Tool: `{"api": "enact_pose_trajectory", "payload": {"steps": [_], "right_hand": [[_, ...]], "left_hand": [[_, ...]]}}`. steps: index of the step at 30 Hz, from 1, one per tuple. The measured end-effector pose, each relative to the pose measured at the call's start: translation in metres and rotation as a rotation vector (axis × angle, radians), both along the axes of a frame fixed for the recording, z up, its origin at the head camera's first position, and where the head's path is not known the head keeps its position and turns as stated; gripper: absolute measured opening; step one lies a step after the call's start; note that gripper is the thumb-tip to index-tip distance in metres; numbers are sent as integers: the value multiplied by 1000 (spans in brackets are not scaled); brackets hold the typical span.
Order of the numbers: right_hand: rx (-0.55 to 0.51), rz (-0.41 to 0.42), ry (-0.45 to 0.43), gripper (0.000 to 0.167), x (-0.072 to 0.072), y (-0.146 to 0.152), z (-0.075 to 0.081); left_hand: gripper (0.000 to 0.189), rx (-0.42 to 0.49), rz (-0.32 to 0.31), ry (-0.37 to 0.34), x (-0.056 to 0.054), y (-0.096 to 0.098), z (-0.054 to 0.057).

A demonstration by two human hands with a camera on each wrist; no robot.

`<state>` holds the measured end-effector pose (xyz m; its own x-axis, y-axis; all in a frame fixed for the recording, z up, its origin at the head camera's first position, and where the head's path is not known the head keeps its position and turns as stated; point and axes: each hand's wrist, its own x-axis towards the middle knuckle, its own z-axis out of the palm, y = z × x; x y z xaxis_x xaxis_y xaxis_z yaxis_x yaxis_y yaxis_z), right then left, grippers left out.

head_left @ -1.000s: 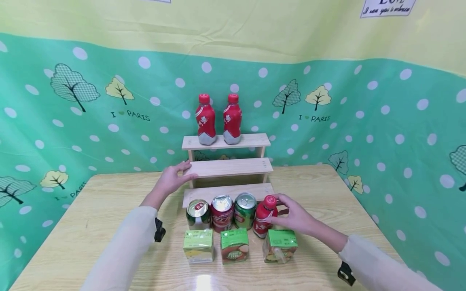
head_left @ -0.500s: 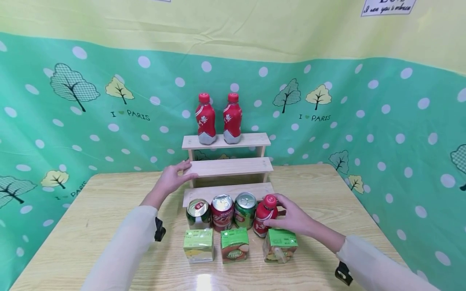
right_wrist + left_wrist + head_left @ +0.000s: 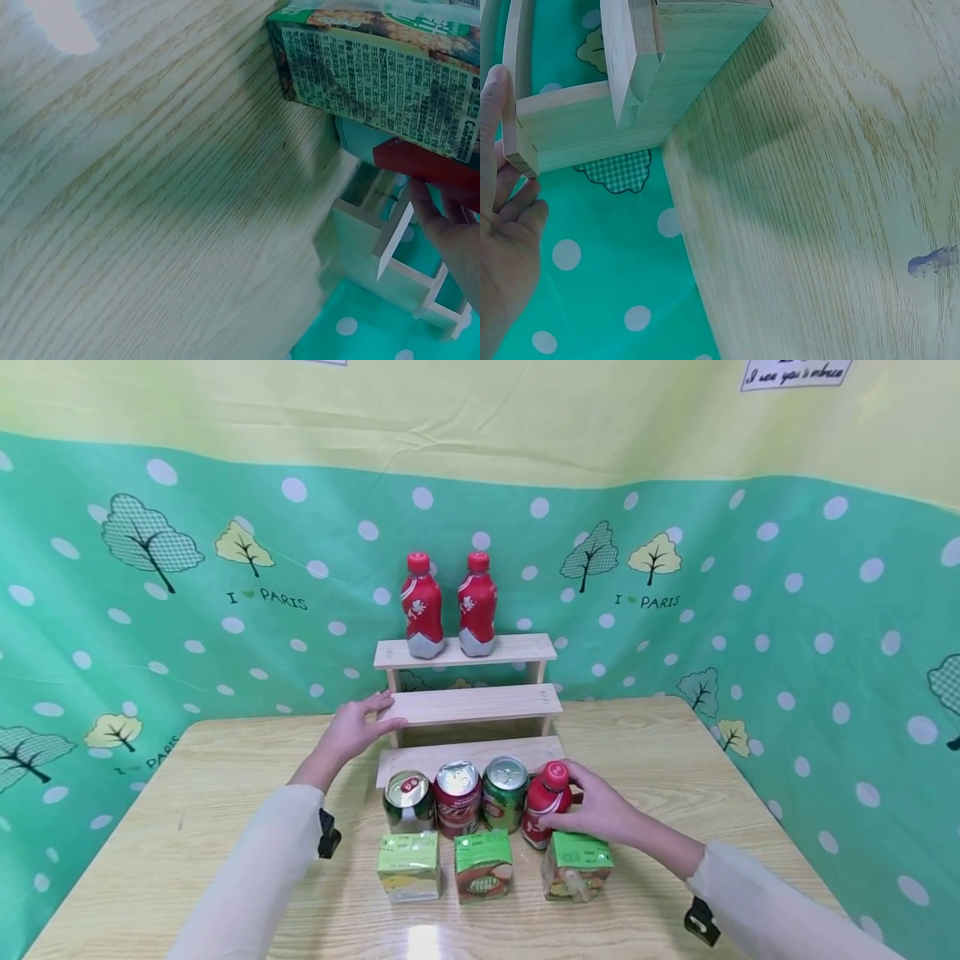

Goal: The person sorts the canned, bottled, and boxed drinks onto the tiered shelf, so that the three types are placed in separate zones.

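Note:
My left hand (image 3: 352, 729) grips the left end of the middle board of a three-step wooden rack (image 3: 472, 703). In the left wrist view the thumb lies on one side of the board (image 3: 521, 142), with the other fingers curled on the opposite side. On the table, my right hand (image 3: 596, 807) holds a small red bottle (image 3: 542, 814) by its right side, thumb in front. The right wrist view shows fingers against the red label (image 3: 420, 161), partly hidden by a carton. Two matching red bottles (image 3: 423, 610) stand on the top board.
Three drink cans (image 3: 457, 806) stand in a row left of the held bottle, before the lowest board. Three green-topped cartons (image 3: 483, 872) stand in front, one carton (image 3: 577, 868) close below my right hand. A patterned cloth (image 3: 300, 568) hangs behind the table (image 3: 225, 810).
My right forearm has shifted slightly to the left, and the right thumb has slid a little across the bottle's front. The left hand, rack, cans and cartons stay in place.

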<state>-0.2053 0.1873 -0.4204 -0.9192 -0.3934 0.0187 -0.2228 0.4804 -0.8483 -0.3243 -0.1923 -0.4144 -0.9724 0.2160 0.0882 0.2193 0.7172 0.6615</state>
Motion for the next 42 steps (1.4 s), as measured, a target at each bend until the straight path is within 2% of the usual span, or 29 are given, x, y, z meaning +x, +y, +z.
{"api": "enact_pose_trajectory", "payload": {"steps": [8, 13, 17, 23, 29, 36, 42], "right_hand": [[12, 12, 29, 56, 1, 0, 3], [13, -36, 2, 58, 0, 2, 8], [14, -99, 12, 62, -1, 7, 18], [2, -189, 68, 66, -5, 15, 49], [-24, -249, 140, 70, -13, 21, 90], [-16, -317, 223, 73, -30, 13, 137], [-55, -365, 233, 71, -49, 0, 169]], "left_hand": [[74, 4, 4, -2, 1, 0, 2], [75, 3, 6, -5, 1, 1, 2], [74, 1, 3, 6, 1, 1, 2], [73, -5, 1, 18, 2, 1, 4], [75, -1, 1, 12, 1, 0, 2], [75, 5, 8, -4, 1, -1, 1], [76, 14, 7, -5, 1, 0, 0]]}}
